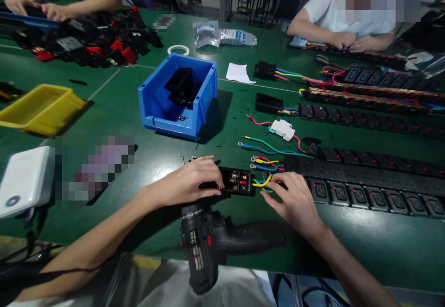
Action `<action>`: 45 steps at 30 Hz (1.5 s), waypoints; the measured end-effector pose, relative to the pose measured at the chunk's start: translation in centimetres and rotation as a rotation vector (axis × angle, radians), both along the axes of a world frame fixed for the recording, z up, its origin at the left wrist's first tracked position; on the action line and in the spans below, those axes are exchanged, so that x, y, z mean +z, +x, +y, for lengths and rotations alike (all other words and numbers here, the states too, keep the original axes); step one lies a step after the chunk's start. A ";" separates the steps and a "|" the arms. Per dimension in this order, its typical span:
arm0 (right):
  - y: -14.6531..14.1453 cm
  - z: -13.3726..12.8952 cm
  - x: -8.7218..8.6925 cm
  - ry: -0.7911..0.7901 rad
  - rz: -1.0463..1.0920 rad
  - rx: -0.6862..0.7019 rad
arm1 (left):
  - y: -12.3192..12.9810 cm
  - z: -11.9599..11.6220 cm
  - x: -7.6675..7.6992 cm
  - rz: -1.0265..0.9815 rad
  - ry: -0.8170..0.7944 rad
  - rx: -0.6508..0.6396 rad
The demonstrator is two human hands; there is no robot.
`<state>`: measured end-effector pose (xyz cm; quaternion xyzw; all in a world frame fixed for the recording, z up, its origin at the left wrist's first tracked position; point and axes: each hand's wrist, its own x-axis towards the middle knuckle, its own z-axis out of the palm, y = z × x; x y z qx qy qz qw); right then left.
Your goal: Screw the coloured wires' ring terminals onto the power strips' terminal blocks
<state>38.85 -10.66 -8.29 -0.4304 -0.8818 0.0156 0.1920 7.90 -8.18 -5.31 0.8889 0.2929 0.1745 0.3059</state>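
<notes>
My left hand (189, 179) is closed round the left end of a small black terminal box (247, 187), with brass-coloured terminals and a red part showing inside. My right hand (295, 200) pinches a yellow wire (266, 181) that runs from the right end of the box; green wire shows just beside it. Several red, yellow and blue leads with ring lugs (259, 166) lie just above, coming from a black power strip (347, 172). A black cordless drill (203, 247) lies on its side below my hands, its handle towards the right.
A blue bin (167, 128) with black parts stands beyond my hands. Left are a yellow tray (38, 108), a white power bank (26, 179) and a blurred flat object (104, 168). More power strips (333, 112) lie right. Two people work across the green table (114, 98).
</notes>
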 end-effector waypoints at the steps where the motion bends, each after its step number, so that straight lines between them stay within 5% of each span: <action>1: 0.0 0.0 0.1 0.000 -0.012 -0.029 | 0.0 -0.1 0.0 -0.011 -0.024 -0.011; 37: 0.1 0.7 -0.3 -0.006 0.070 -0.027 | 0.4 -0.7 -1.0 -0.070 -0.013 -0.037; 40: 0.2 0.5 0.1 -0.001 0.112 0.040 | 0.4 -0.7 -0.9 -0.084 0.006 -0.034; 45: -2.2 -2.1 2.3 -0.140 0.062 0.346 | 0.3 -0.8 -0.9 -0.077 0.033 -0.044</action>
